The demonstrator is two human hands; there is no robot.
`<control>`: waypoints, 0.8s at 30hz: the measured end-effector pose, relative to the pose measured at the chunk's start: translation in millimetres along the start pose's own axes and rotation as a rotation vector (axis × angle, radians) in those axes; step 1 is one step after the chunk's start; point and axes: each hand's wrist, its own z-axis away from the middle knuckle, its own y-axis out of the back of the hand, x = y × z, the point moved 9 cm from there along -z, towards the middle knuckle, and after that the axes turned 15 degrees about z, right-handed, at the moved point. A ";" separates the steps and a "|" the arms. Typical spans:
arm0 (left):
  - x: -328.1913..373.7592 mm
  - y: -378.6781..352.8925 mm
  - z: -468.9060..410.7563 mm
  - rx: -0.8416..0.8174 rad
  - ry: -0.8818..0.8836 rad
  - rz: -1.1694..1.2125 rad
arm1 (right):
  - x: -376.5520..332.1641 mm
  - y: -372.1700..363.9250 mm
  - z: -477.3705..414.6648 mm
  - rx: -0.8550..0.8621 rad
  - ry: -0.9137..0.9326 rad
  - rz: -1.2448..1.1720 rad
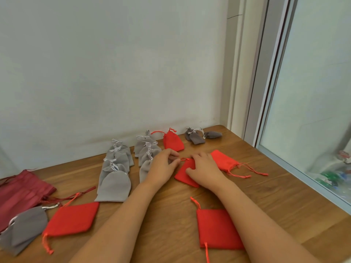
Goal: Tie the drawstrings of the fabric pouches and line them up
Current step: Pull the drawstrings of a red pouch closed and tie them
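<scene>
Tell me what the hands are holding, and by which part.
The left hand pinches the middle red pouch by its drawstring at the mouth. The right hand rests on its body; whether it grips cannot be told.

Both bare forearms reached forward and converged on the red pouch (pixel 183 175). The left hand (pixel 163 166) sat just left of it, fingers curled toward its mouth, grip unclear. The right hand (pixel 206 168) lay palm-down across its right side, thumb on the cloth.

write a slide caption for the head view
Left hand and right hand work at the neck of a red pouch on a wooden table, beside rows of tied grey pouches.
</scene>
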 end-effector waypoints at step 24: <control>2.0 14.5 4.5 0.078 0.157 0.380 | 8.6 5.2 -2.5 0.033 -0.078 -1.152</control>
